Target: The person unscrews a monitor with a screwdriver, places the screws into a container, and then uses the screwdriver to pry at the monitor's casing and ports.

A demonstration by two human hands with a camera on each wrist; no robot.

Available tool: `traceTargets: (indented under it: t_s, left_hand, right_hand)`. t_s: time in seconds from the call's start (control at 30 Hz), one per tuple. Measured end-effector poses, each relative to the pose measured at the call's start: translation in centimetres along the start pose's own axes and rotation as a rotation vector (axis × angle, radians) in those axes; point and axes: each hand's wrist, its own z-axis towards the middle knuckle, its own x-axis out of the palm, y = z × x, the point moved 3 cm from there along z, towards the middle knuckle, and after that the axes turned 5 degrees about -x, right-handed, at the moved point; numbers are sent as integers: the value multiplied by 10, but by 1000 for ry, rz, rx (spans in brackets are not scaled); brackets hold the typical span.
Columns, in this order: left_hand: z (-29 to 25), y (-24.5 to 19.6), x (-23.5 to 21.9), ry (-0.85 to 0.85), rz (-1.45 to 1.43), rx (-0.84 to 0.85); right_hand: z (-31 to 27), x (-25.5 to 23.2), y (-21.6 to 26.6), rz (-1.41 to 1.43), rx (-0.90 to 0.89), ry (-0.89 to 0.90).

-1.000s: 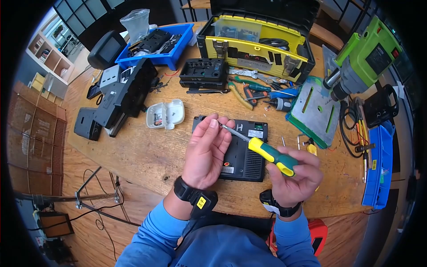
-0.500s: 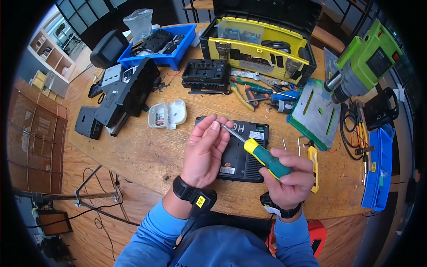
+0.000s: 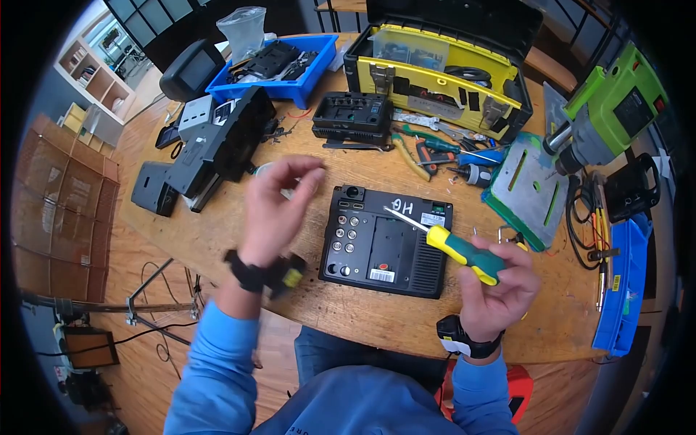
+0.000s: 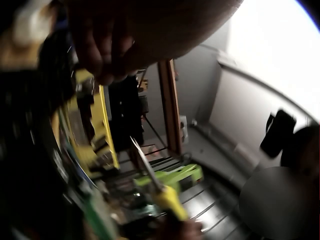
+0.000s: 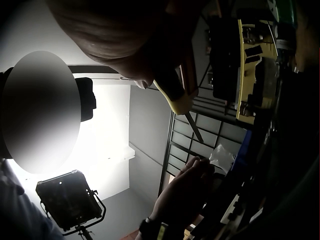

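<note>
The right hand point(image 3: 499, 286) grips the green and yellow handle of a screwdriver point(image 3: 464, 254), its bare tip pointing left above the upper part of a black device point(image 3: 391, 246) lying flat with ports, vents and a label showing. In the left wrist view the screwdriver point(image 4: 170, 200) is blurred. My left hand point(image 3: 279, 210) hovers left of the device, thumb and forefinger curved close together; whether something tiny is between them cannot be seen. Beneath it, a small white box is mostly hidden. The right wrist view shows the left hand point(image 5: 182, 195) below the screwdriver tip point(image 5: 201, 139).
Black device parts point(image 3: 217, 148) and a blue bin point(image 3: 290, 88) stand at the left and back left. Behind are another black unit point(image 3: 351, 117) and a yellow toolbox point(image 3: 442, 101). Pliers point(image 3: 412, 158), a green drill point(image 3: 616, 105) on its metal base and a blue tray point(image 3: 620, 290) lie right.
My left hand has moved left from the screwdriver tip to above the white box, uncovering the device's left side. The right hand, still gripping the screwdriver, has shifted slightly right.
</note>
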Motion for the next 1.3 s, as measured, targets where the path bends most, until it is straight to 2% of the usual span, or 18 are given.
traceTargets:
  t_s: [0.03, 0.07, 0.17, 0.2, 0.4, 0.63, 0.8, 0.93, 1.1, 1.3]
  left_hand:
    - [13, -17, -16, 20, 285, 125]
    - [26, -13, -30, 88, 496, 145]
    - [51, 5, -50, 338, 778, 171]
    - [55, 11, -50, 390, 796, 108]
    - [63, 40, -34, 462, 866, 96]
    - [66, 52, -26, 391, 893, 85]
    - [68, 46, -29, 385, 766, -64]
    - [67, 45, -37, 396, 721, -75]
    - [58, 43, -44, 492, 688, 77]
    - [40, 36, -41, 549, 695, -9]
  right_hand:
    - [0, 0, 0, 9, 7, -4]
    - [0, 0, 0, 17, 12, -6]
    - [1, 2, 2, 9, 4, 28]
    - [1, 2, 1, 11, 5, 27]
    - [0, 1, -2, 1, 13, 21]
    - [2, 2, -1, 2, 5, 25]
    - [1, 1, -1, 3, 9, 27]
    - [1, 1, -2, 9, 4, 34]
    - [1, 0, 0, 8, 12, 30]
    - [1, -1, 0, 14, 3, 13]
